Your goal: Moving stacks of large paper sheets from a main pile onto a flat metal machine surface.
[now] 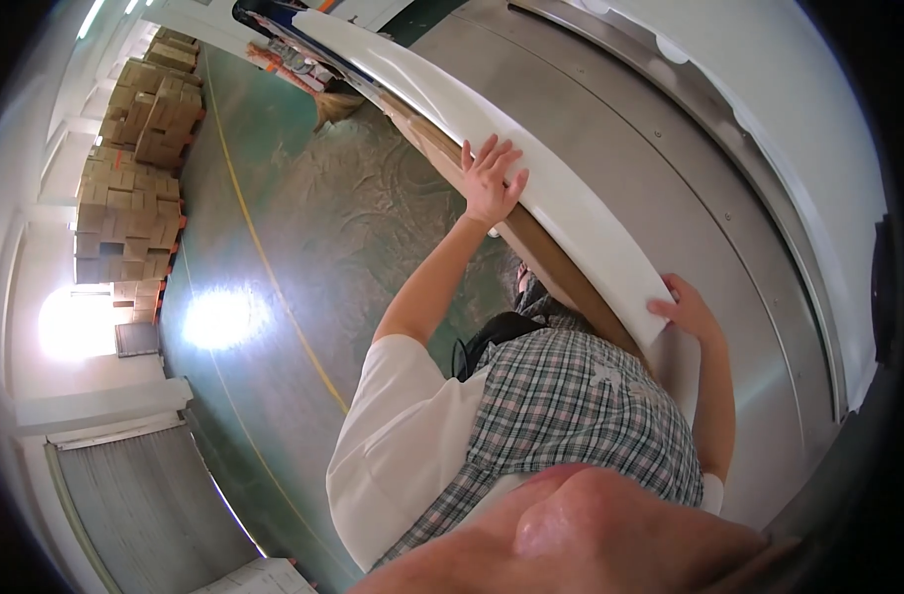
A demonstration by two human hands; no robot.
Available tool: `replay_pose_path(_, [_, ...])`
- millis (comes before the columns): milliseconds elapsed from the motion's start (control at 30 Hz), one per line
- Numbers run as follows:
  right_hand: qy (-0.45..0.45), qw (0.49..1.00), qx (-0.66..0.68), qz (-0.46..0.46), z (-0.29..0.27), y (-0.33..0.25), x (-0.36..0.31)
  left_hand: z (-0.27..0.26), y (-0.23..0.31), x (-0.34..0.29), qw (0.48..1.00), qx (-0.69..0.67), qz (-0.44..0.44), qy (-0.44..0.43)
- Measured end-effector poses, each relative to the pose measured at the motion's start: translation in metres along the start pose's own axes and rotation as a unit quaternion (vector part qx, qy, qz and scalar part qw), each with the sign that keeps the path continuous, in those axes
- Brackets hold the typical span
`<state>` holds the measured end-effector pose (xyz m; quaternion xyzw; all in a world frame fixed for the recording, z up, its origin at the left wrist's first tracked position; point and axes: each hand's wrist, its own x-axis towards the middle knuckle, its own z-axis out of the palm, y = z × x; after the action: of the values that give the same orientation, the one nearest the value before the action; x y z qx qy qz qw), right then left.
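Observation:
A long, glossy white strip of sheet material (561, 203) runs along the near edge of a grey metal worktable (670, 168). Whether it is film or a stiff panel I cannot tell. My left hand (492, 183) lies on the strip near its middle, palm down and fingers spread. At the strip's near right end, my right hand (685, 309) has its fingers bent round the corner, gripping it. Under the strip, a brown board-like edge (561, 267) shows along the side towards my body.
A white machine cover (808, 129) curves along the table's far side, with a metal rail (709, 99) below it. Stacked cardboard boxes (125, 198) stand on pallets at the left. A broom head (335, 107) hangs above the green floor (303, 238), which bears yellow lines.

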<state>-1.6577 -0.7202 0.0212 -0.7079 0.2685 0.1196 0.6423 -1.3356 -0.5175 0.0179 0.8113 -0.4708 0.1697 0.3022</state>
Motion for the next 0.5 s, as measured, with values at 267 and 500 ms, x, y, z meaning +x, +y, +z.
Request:
replay_pose_path(267, [-0.017, 1.000, -0.025, -0.001, 0.028, -0.049, 0.081, 0.003, -0.011, 0.001, 1.000, -0.003, 0.011, -0.008])
replay_pose_path(500, [0.005, 0.999, -0.026, -0.024, 0.053, -0.084, 0.137, -0.006, -0.009, 0.006, 0.995, -0.063, 0.066, -0.038])
